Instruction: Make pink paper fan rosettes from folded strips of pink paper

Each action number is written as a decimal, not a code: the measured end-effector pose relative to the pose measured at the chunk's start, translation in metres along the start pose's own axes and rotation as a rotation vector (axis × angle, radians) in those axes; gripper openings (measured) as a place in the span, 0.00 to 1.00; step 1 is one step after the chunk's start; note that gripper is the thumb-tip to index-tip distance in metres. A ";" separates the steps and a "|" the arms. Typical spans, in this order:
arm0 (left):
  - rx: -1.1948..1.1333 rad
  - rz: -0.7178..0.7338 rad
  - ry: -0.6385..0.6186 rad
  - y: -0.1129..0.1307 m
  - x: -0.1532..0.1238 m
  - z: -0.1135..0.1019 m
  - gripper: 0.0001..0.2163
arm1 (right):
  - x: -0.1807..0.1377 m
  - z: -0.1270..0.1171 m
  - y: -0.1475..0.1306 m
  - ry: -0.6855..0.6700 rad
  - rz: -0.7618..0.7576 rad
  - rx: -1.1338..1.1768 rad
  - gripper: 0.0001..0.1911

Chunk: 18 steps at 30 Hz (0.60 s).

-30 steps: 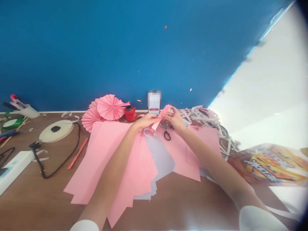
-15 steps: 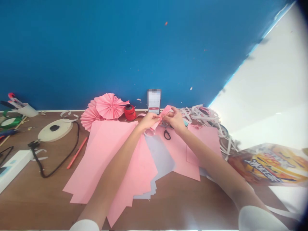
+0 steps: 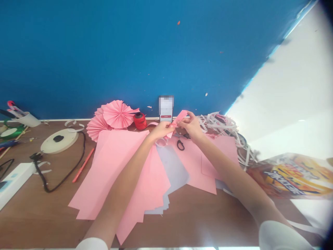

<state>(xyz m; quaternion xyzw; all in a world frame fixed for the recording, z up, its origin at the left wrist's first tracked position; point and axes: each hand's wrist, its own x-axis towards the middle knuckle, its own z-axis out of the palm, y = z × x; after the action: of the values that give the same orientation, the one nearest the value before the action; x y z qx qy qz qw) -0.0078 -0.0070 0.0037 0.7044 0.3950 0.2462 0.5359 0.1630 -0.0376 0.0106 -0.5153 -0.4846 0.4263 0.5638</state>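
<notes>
A narrow folded strip of pink paper (image 3: 179, 118) is held up between both hands, slanting up to the right. My left hand (image 3: 163, 130) pinches its lower part. Fingers of my right hand (image 3: 192, 127) close on it from the other side, near its middle and upper part. Scissors with black handles (image 3: 180, 145) lie just below the hands, their blades partly hidden. Pink sheets (image 3: 122, 146) spread under my left forearm, and more pink paper (image 3: 197, 166) lies under the right one, with pale grey-blue sheets (image 3: 173, 170) between.
Pleated pink paper fans (image 3: 120, 114), a red spool-like item (image 3: 140, 121) and a propped phone (image 3: 166, 108) stand along the blue wall. White paper strips (image 3: 221, 125) heap at back right. A black cable (image 3: 84, 149), red pen (image 3: 83, 165) and power strip (image 3: 15, 182) lie left.
The folded pink strip's upper end has risen slightly and shifted right. My right hand's fingers have moved up along it, while my left hand stays nearly in place.
</notes>
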 end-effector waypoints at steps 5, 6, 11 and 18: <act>-0.073 -0.020 0.033 -0.001 0.002 0.004 0.16 | -0.002 0.002 0.002 0.001 -0.014 -0.003 0.36; -0.091 -0.025 0.040 -0.002 0.002 0.005 0.16 | -0.002 0.002 0.002 0.003 -0.014 -0.003 0.35; -0.209 0.047 0.053 -0.004 0.005 0.005 0.14 | -0.007 0.006 -0.005 -0.073 0.006 0.064 0.36; -0.206 0.127 -0.002 -0.001 0.004 0.001 0.15 | -0.006 0.006 -0.006 -0.024 -0.040 0.023 0.37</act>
<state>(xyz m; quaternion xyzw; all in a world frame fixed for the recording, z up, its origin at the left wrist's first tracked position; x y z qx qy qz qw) -0.0055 -0.0039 0.0018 0.6694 0.3216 0.3184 0.5891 0.1558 -0.0433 0.0163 -0.4938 -0.4964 0.4266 0.5724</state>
